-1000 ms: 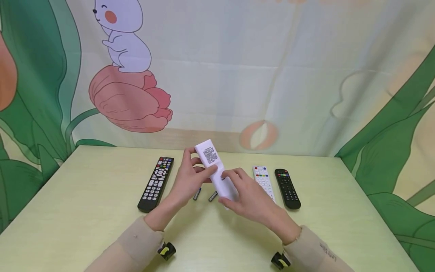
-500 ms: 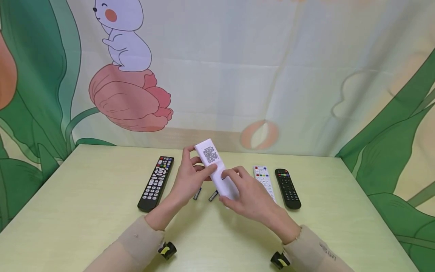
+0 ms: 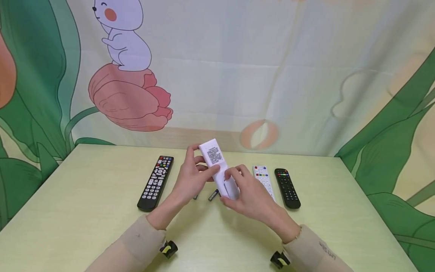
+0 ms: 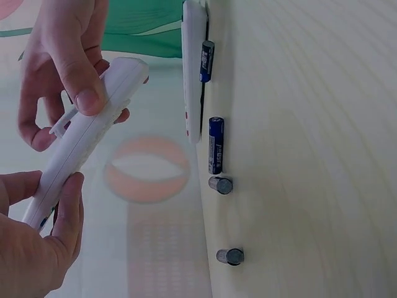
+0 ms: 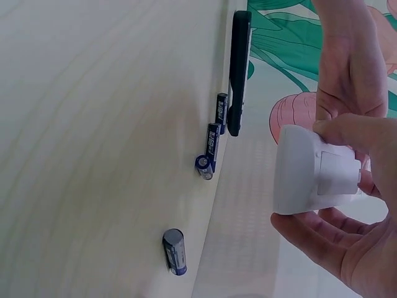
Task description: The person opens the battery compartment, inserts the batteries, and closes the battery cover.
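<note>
A white remote control (image 3: 215, 155) is held above the table, its back with a printed label facing up. My left hand (image 3: 192, 175) grips its upper part, thumb across the back. At the lower end, my right hand (image 3: 251, 196) has its thumb against the remote's end and a fingertip hooked at the battery cover (image 3: 232, 187). That cover tilts up from the body, with a gap along its edge; its raised tab (image 4: 62, 122) stands out in the left wrist view. Below lie several loose blue-and-grey batteries, including a battery (image 3: 213, 195) and another battery (image 4: 216, 145).
A large black remote (image 3: 156, 183) lies to the left on the pale table (image 3: 85, 211). Right of my hands lie another white remote (image 3: 263, 181), partly covered by my right hand, and a smaller black remote (image 3: 287, 189). A printed curtain (image 3: 217, 75) hangs behind the table.
The battery cover has lifted from the remote's back, opening a gap. The remote and left hand have shifted slightly right, and the right fingertips have pulled up a little.
</note>
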A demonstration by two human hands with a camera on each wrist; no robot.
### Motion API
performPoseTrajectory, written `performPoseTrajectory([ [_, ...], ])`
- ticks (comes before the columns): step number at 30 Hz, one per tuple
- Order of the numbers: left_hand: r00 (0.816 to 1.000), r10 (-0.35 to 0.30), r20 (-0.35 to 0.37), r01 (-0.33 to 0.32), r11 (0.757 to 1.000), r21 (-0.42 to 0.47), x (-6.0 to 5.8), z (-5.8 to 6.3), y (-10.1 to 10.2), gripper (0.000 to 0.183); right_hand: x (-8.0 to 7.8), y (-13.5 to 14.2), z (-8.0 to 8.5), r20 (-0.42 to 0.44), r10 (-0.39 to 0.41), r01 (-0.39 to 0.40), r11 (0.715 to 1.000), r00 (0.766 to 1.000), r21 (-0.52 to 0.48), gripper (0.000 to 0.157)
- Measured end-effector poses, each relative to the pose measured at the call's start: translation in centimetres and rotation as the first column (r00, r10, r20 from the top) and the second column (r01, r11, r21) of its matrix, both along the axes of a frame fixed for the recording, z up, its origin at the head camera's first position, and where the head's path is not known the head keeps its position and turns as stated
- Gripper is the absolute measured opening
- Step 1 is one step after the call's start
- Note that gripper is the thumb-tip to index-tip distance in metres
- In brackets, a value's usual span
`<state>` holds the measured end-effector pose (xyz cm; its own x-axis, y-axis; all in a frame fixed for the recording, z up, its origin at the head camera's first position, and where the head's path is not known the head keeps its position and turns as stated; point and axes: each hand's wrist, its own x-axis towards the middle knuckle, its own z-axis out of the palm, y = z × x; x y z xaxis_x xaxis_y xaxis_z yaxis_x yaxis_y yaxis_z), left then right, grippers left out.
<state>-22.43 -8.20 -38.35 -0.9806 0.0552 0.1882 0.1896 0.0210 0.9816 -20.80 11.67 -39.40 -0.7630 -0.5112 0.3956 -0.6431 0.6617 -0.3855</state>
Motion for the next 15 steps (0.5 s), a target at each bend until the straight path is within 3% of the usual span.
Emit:
performPoseTrajectory([
  [4, 1.000, 0.017, -0.016, -0.018, 1.000, -0.023, 0.07, 0.08, -0.21, 0.070, 0.00, 0.00, -0.01, -0.008, 0.015, -0.016, 1.000, 1.000, -0.022, 0.051],
  [10, 1.000, 0.023, -0.019, -0.023, 0.999, -0.031, 0.11, 0.21, -0.29, 0.070, 0.00, -0.02, -0.01, -0.005, 0.030, -0.030, 0.995, 1.000, -0.097, 0.033],
  [15, 0.999, 0.035, -0.021, -0.036, 0.999, -0.041, 0.09, 0.20, -0.24, 0.070, -0.09, -0.03, -0.12, -0.061, 0.026, -0.033, 0.993, 0.998, -0.113, 0.029],
])
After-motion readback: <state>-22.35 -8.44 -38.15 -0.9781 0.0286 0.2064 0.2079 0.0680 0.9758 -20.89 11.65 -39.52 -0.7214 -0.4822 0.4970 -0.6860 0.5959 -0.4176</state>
